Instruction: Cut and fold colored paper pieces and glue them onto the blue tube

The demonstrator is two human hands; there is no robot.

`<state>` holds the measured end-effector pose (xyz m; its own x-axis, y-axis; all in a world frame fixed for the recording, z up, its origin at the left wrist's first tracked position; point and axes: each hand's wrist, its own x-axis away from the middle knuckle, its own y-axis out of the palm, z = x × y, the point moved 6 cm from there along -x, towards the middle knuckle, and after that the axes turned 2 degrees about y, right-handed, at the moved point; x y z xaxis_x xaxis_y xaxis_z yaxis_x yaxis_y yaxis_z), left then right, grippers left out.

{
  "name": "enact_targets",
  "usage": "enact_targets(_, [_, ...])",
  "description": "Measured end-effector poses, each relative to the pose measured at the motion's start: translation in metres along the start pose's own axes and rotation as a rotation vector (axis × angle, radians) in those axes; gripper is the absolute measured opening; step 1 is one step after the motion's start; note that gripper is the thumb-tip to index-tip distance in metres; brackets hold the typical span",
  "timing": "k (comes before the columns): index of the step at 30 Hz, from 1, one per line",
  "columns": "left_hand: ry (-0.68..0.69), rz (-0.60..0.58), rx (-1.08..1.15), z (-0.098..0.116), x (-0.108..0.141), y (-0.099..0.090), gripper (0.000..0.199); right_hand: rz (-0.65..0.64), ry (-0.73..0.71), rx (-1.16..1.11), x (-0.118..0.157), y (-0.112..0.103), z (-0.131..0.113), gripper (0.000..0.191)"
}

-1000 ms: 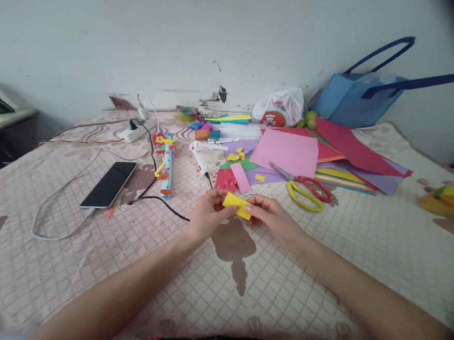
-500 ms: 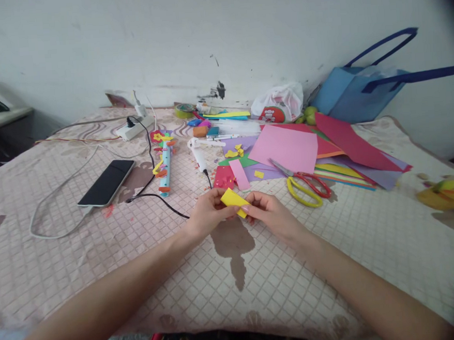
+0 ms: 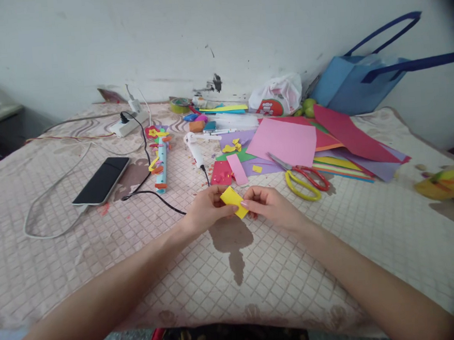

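Checked tablecloth (image 3: 204, 290), left grip (image 3: 206, 210) and right grip (image 3: 270, 204) pinching yellow paper (image 3: 231, 198), its visible face seemingly broader than before

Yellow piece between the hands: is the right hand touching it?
Touching. In the head view, the right hand has its thumb tip on the yellow piece, at the right edge.

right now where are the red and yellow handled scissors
Head view: the scissors lie right of and beyond the right hand, by the large pink paper sheet.
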<state>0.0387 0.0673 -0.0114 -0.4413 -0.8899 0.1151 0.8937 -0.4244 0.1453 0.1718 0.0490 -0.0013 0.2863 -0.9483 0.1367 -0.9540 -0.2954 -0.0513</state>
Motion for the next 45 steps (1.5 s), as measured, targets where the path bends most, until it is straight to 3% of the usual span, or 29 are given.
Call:
enact_targets(6, [0.025,-0.053,-0.011,-0.002,0.0,0.004,0.038,0.096,-0.057,-0.037,0.0,0.0,0.002,0.018])
enact_targets(16, [-0.025,-0.113,0.028,-0.001,0.0,0.005,0.043,0.097,-0.009,-0.105,0.0,0.003,0.005,0.017])
enact_targets(24, [-0.153,-0.004,0.138,-0.002,0.003,-0.001,0.023,0.118,-0.014,-0.178,0.002,0.004,0.006,0.016])
enact_targets(45, [-0.066,0.071,0.123,0.005,-0.001,-0.01,0.025,0.055,0.043,-0.234,0.002,0.012,0.008,0.017])
